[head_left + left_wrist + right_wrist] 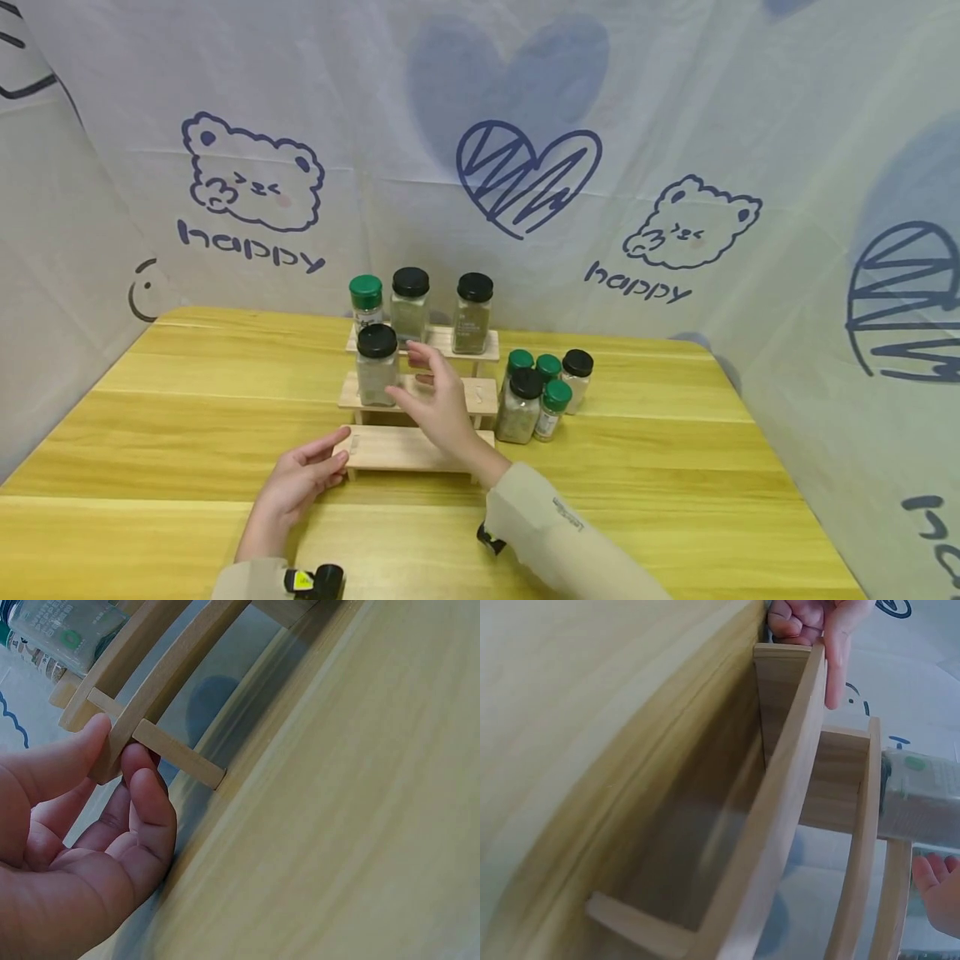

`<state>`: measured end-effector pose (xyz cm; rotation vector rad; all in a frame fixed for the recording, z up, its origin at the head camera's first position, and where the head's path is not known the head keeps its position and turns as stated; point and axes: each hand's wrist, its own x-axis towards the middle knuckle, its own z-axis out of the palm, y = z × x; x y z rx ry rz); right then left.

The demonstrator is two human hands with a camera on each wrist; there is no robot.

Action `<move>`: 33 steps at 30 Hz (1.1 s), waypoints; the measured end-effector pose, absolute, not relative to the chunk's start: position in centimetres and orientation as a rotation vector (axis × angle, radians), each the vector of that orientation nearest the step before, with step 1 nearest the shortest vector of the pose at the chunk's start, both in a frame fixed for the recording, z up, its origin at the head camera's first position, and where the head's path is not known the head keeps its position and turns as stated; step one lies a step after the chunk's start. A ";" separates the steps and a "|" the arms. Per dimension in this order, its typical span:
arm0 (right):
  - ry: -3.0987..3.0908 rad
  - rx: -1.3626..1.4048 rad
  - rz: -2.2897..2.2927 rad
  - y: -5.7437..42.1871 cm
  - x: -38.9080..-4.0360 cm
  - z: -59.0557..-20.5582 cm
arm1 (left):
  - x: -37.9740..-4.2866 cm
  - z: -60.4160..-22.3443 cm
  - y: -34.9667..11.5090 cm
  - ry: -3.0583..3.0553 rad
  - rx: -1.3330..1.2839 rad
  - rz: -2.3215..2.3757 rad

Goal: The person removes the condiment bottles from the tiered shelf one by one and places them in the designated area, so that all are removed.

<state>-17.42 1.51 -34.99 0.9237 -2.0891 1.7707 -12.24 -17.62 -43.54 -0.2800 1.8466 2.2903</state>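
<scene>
A three-tier wooden rack (416, 450) stands on the table. My left hand (288, 487) pinches the left end of its lowest step, thumb above and a finger below in the left wrist view. On the middle step's left side stands a clear spice jar (377, 379) with a black lid. Beside it is my right hand (442, 408), fingers apart, its thumb close to the jar; whether it touches cannot be told. The top step bears a green-lidded bottle (367, 300) and two black-lidded jars, one left of centre (409, 312) and one at the right (472, 317).
Right of the rack, several green- and black-lidded spice jars (519, 408) stand close together on the wooden table (637, 475). A pale cloth (375, 150) printed with bears and hearts hangs behind the table and along its sides.
</scene>
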 end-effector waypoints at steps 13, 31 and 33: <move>-2.188 0.956 1.642 -0.1 -18.8 -34.6 | -12.3 -43.4 -17.7 1.843 -0.282 2.284; -2.162 0.868 1.644 -0.2 -19.8 -36.9 | -12.1 -43.4 -17.7 1.845 -0.278 2.291; -2.146 0.853 1.659 -0.1 -19.7 -36.9 | -12.1 -43.5 -17.7 1.841 -0.284 2.293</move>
